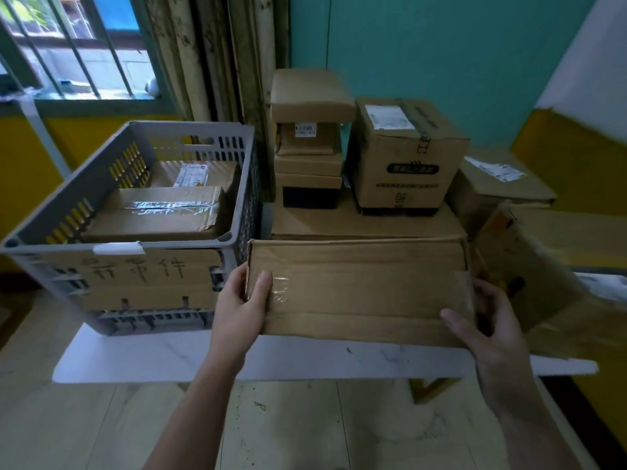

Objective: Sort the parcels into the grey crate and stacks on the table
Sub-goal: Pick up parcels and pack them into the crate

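As both hands clamp the ends of the flat cardboard parcel (359, 290), I read the left hand (242, 300) as pinching its left edge: the thumb (264, 283) lies flat on the top face, beside a patch of clear tape (282, 290), while the other fingers go under the edge where I cannot see them. The right hand (488, 320) grips the right end the same way, its thumb (458, 320) stretched along the top near the front corner and the other fingers curled round the end, only partly showing. The parcel spans the gap between the two thumbs, lying level with its near edge over the white table (163, 354); I cannot tell whether it rests there or is held just clear. Just left of the left fingers stands the grey crate (190, 137), its front wall covered by a cardboard sign (135, 276) with handwritten characters; inside it lie a taped parcel (159, 212) and, behind that, a labelled parcel (193, 174). Beyond the fingers, just behind the held parcel, a wide flat box (366, 222) carries a stack of small boxes (308, 164) on the left and a large printed carton (403, 154) on the right, just beside each other. Past the right fingers a tilted box (536, 266) leans, blurred, and behind it sits a white-labelled carton (498, 178). Farther out are a barred window (78, 45), a curtain (217, 56) and a teal wall (441, 45).
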The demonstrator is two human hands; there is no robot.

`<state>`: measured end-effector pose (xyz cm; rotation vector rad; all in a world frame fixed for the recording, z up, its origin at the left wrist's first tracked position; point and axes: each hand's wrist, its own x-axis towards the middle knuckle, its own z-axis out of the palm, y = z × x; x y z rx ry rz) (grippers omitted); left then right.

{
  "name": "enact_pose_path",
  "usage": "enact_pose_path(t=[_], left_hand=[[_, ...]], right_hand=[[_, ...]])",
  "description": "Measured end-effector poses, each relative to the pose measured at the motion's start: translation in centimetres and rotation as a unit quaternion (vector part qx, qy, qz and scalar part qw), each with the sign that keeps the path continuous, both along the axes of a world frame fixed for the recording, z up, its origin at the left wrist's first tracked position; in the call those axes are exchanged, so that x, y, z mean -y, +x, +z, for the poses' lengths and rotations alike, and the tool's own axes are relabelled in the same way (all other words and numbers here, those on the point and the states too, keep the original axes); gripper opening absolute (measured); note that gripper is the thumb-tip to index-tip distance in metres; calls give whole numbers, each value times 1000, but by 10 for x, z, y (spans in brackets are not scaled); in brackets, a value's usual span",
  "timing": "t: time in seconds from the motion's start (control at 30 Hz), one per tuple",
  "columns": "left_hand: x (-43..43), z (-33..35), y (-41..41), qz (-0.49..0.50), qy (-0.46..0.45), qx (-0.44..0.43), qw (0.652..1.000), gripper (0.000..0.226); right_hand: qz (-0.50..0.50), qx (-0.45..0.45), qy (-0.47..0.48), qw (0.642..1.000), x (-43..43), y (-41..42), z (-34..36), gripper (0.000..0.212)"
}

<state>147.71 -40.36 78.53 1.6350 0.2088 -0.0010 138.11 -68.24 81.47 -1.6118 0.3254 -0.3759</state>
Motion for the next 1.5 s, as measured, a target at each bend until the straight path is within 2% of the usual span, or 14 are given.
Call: enact_pose_path(t=[0.13, 0.23, 0.37, 0.43, 0.53, 0.6, 0.87, 0.97, 1.07, 1.23, 1.33, 1.37, 1.43, 1.5], left_hand=[[-10, 3, -6, -22, -89, 11, 996, 67], [-21, 5, -9, -108, -121, 67, 984, 68], [-22, 10, -8, -222, -102, 91, 965, 80], [-16, 14, -9, -200, -87, 86, 972, 80], [-9, 16, -9, -132, -63, 93, 985, 75], [-9, 20, -10, -103, -58, 92, 989, 69], [-32, 34, -7, -103, -108, 101, 984, 56], [-44, 42, -6, -121, -144, 102, 977, 62], [-60, 54, -7, -127, -128, 127, 975, 75], [-90, 62, -4, -71, -157, 145, 974, 83], [-108, 71, -2, -23, -144, 161, 976, 75], [-115, 75, -1, 0, -138, 168, 976, 71], [-126, 84, 2, 48, -129, 176, 975, 69], [-136, 92, 8, 97, -114, 195, 969, 62]], right_hand=[[22, -8, -40, 999, -3, -10, 6, 72], [7, -11, -94, 995, -9, -14, 10, 89], [-94, 7, -70, 993, -19, -14, 21, 54], [-127, 14, -89, 988, -25, -14, 26, 50], [-150, 8, -115, 982, -30, -14, 32, 69], [-159, 4, -125, 979, -30, -14, 35, 71], [-125, 1, -108, 986, -35, -9, 48, 43], [-113, 8, -81, 990, -40, -9, 61, 31], [-84, 26, -45, 995, -47, -8, 76, 28], [-28, 58, 3, 998, -60, 6, 92, 39], [18, 78, 26, 996, -75, 24, 99, 74], [31, 80, 29, 996, -83, 31, 103, 74], [50, 82, 20, 995, -100, 46, 110, 43], [68, 83, 8, 994, -118, 62, 114, 28]])
